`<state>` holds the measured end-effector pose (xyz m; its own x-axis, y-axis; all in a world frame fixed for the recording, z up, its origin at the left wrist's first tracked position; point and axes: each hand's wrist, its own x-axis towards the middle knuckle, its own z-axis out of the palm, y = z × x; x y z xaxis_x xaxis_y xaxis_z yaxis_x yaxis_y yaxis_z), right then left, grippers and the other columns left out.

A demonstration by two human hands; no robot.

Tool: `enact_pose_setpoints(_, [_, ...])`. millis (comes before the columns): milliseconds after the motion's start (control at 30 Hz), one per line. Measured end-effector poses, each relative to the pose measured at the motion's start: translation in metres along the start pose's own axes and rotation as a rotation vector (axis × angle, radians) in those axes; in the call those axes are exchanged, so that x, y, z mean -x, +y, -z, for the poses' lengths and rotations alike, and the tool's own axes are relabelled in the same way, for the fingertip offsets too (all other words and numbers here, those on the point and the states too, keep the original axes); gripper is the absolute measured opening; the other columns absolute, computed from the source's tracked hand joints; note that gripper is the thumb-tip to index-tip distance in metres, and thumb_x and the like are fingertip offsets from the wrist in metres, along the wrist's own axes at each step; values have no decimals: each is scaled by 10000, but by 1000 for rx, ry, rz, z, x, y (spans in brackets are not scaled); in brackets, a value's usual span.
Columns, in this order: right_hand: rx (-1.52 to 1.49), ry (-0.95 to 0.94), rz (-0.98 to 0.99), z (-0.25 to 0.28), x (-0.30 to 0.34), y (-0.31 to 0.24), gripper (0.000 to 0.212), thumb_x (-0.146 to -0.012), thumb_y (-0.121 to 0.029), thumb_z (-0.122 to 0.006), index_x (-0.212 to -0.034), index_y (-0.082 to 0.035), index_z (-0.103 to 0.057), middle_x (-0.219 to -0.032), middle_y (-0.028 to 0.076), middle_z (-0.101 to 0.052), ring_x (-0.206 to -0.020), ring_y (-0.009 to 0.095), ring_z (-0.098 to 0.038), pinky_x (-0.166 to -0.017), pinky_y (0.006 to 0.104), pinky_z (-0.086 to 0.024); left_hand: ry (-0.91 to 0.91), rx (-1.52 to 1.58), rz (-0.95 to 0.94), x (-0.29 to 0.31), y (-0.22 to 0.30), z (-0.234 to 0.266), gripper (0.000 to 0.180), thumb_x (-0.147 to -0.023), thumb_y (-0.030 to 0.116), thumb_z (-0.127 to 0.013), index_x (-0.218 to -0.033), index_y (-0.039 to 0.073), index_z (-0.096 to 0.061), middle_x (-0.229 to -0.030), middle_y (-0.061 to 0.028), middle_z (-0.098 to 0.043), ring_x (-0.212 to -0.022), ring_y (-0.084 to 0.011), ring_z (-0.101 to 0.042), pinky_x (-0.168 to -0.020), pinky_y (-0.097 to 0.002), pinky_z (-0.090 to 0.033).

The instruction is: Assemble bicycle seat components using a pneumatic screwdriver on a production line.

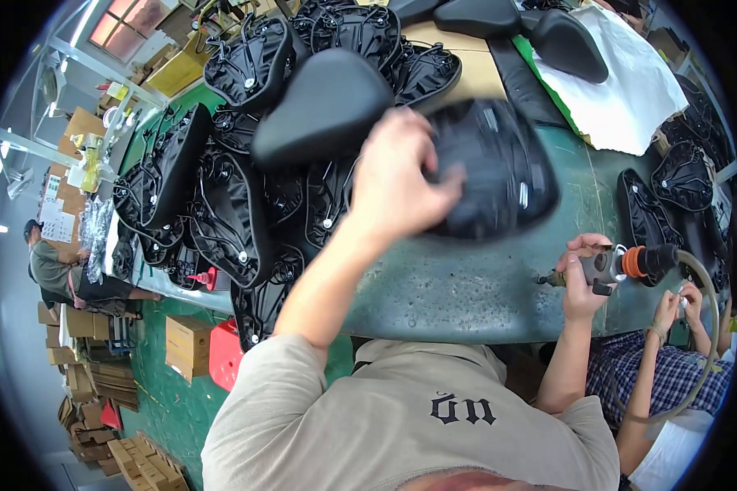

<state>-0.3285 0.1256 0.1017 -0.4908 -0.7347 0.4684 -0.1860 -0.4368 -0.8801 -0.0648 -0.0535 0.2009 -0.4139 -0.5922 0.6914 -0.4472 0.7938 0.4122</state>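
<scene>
My left hand (405, 172) is over the left edge of a black bicycle-type saddle (499, 172) on the green table. Hand and saddle are smeared by motion; thumb and fingers look apart, and no grip on the saddle shows. In my right hand (581, 282), at the table's near edge, is a grey hand-held air tool (602, 268) with an orange ring and a hose. Its narrow tip points left. Left of my left hand, a smooth black saddle (327, 102) rests top up on a pile of upturned saddles (229, 213) with dark undersides.
More saddles (569, 45) lie at the back near a white sheet (622, 90). Others (684, 176) lie at the right, by a co-worker's hands (675, 309). The hose (712, 327) loops down at the right. A red bottle (209, 279) stands left; a carton (188, 348) sits on the floor.
</scene>
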Motion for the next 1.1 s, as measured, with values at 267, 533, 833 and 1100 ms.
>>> enact_pose_setpoints(267, [-5,18,-43,-1,0,-2,346,-853,97,-608,-1181,36,-515,-975,130,-632,-673,121,-624,-627,263,-537,-24,877,726,-248,-107,57,431,-837,264,-811,-925,-139,-688,-764,-171,-682,-661,-293,-683,-551,-452,-533])
enact_pose_setpoints(533, [-97,4,34,6,12,2,375,-845,106,-610,-1183,6,-484,-1037,148,-582,-686,131,-625,-623,260,-546,-53,-403,625,-411,-393,91,539,-917,460,-706,-1091,-50,-735,-1069,-179,-752,-933,-275,-747,-835,-411,-589])
enact_pose_setpoints(833, [-28,-62,66,8,3,0,371,-824,113,-624,-1158,-8,-516,-1034,154,-599,-691,135,-639,-629,267,-561,-824,-845,685,-394,-423,82,539,-926,429,-561,-1355,122,-674,-1473,-155,-592,-1348,-342,-573,-1123,-437,-436])
enact_pose_setpoints(1100, [-124,-78,-62,-3,-33,6,373,-854,103,-619,-1187,-7,-492,-1067,159,-599,-725,147,-644,-644,285,-557,-109,-778,-107,-401,-228,-26,457,-792,354,-670,-1013,-37,-755,-1019,-258,-750,-1008,-406,-726,-877,-465,-567])
